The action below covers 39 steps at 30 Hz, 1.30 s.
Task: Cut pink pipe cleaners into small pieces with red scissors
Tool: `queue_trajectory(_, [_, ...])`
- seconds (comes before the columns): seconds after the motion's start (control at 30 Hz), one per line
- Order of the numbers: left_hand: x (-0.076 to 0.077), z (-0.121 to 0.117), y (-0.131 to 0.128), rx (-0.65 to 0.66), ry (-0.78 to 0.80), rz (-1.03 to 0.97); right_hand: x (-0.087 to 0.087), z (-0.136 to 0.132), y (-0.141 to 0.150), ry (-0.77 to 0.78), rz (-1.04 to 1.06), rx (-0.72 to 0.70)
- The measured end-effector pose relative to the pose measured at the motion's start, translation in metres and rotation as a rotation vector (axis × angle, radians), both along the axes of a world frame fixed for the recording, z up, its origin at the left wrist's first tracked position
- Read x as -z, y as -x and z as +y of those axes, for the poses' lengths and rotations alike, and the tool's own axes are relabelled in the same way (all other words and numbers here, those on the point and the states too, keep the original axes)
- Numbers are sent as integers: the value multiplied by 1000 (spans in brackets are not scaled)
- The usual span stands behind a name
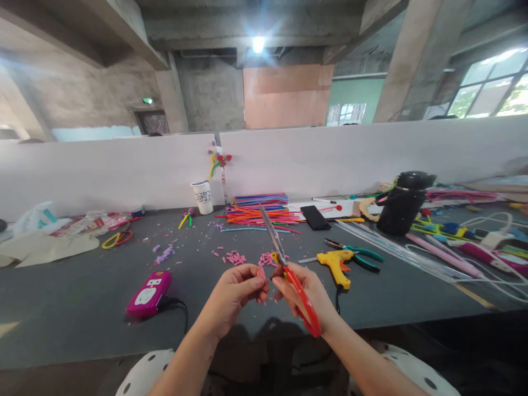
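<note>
My left hand (235, 292) is closed in a pinch on a small pink pipe cleaner piece (262, 273), partly hidden by the fingers. Beside it, my right hand (320, 298) grips red-handled scissors (303, 301), blades pointing up and away from me. Just beyond the hands, short pink cut pieces (235, 258) lie scattered on the dark table (210, 324). Behind them is a pile of long colourful pipe cleaners (264, 212), mostly orange, pink, blue and purple.
A yellow glue gun (336, 268) and teal-handled pliers (363, 257) lie right of my hands. At left sits a magenta power socket box (149, 294) with a black cable. Farther back are a white cup (202, 198), a black phone (315, 217) and a black thermos (402, 206).
</note>
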State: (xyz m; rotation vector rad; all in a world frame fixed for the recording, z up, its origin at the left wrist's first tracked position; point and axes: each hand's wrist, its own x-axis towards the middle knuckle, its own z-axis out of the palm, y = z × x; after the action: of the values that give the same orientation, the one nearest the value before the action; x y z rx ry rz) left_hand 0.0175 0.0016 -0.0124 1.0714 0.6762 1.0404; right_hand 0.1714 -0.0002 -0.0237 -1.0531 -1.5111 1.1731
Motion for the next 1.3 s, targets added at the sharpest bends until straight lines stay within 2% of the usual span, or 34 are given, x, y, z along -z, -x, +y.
queue_trajectory(0.1, [6,-2,-7,87,54,22,-3,4,0,68,130,-58])
queue_trajectory(0.27, [9,-1,-9,112,65,89,-1,7,-3,119,141,-147])
queue_trajectory(0.47, [11,1,-12,64,5,126,-1,5,-4,115,64,-82])
queue_trajectory(0.63, [10,3,-11,-3,-31,266,-4,6,-2,104,45,-22])
queue_trajectory(0.73, [10,4,-11,-65,-54,316,-4,6,-1,115,23,-8])
queue_trajectory(0.83, [11,4,-13,-69,-67,311,-3,6,0,122,-31,-13])
queue_trajectory(0.97, [9,4,-11,-144,-76,229,-2,6,-3,-61,-159,53])
queue_trajectory(1.1, [1,6,0,-284,-88,70,1,0,-7,-266,-460,118])
queue_trajectory(1.3, [-7,6,13,-432,-78,-92,11,-13,-4,-401,-829,127])
